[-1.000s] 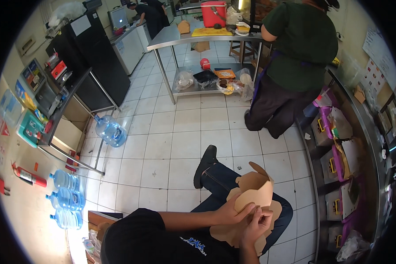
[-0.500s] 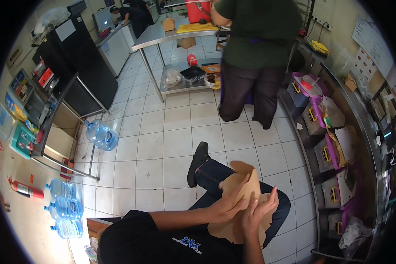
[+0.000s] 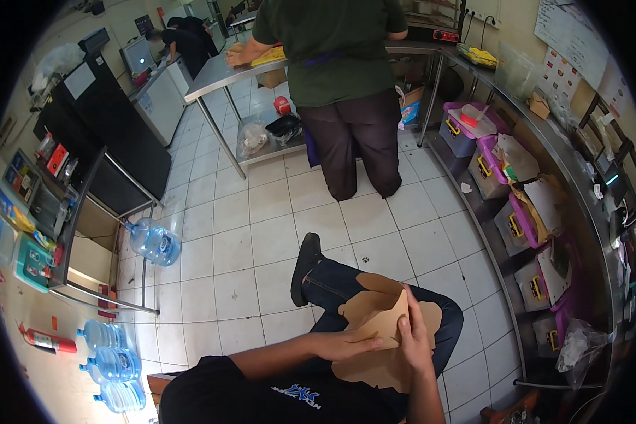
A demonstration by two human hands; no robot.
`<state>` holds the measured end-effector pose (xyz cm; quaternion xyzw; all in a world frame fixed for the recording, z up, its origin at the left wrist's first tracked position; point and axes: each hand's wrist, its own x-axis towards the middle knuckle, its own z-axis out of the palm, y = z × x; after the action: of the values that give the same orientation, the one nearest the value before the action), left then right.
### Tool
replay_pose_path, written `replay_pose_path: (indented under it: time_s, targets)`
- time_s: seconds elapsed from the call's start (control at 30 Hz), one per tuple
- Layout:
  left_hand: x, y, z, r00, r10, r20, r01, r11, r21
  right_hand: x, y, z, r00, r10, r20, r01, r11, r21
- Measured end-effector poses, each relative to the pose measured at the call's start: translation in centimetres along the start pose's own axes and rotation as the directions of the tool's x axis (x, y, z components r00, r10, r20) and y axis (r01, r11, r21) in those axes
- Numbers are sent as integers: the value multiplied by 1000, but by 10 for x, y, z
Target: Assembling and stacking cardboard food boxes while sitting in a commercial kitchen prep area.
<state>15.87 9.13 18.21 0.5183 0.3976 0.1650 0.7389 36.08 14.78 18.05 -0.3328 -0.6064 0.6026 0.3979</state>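
Observation:
On my lap is a partly folded brown cardboard food box (image 3: 378,314), its walls standing up and a rounded flap at its far side. My left hand (image 3: 348,345) grips the near wall low down, fingers along its outside. My right hand (image 3: 415,333) is closed round the right-hand corner, thumb on the near face and fingers behind the panel. Beneath the box, flat brown cardboard blanks (image 3: 364,372) with curved edges lie over my jeans (image 3: 449,332). The fingertips inside the box are hidden.
A person in a dark green shirt (image 3: 325,49) stands ahead at a steel table (image 3: 208,78). Purple-lidded bins (image 3: 505,180) line the shelf on the right. Large blue water bottles (image 3: 113,364) stand at left, near a fire extinguisher (image 3: 46,340). Two people work far back.
The cardboard has gone from a raised, slanted panel to a box shape with standing walls. My right hand has closed round its corner. The green-shirted person appears further left, with an arm over the table.

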Motion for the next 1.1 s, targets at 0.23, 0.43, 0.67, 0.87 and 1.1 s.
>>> replay_pose_path:
  time_s: [0.23,0.43,0.67,0.87,1.1]
  targets:
    - [-16,-3,-22,992,-118,-48,90,917,-388,3,5,-6,997,-9,80,-4,987,161]
    - [-21,-41,-20,995,-100,-31,62,800,-597,-11,-7,2,967,240,87,-231,968,-98]
    - [-22,3,-14,911,-159,-380,-44,879,-475,-15,-3,30,950,225,-217,-201,972,124]
    - [-25,43,-27,930,-141,-339,0,923,-384,-3,-41,-1,997,-76,-8,65,889,-454]
    - [-30,49,-14,941,-21,-338,-66,968,-243,-11,-18,2,872,-483,79,389,585,-712]
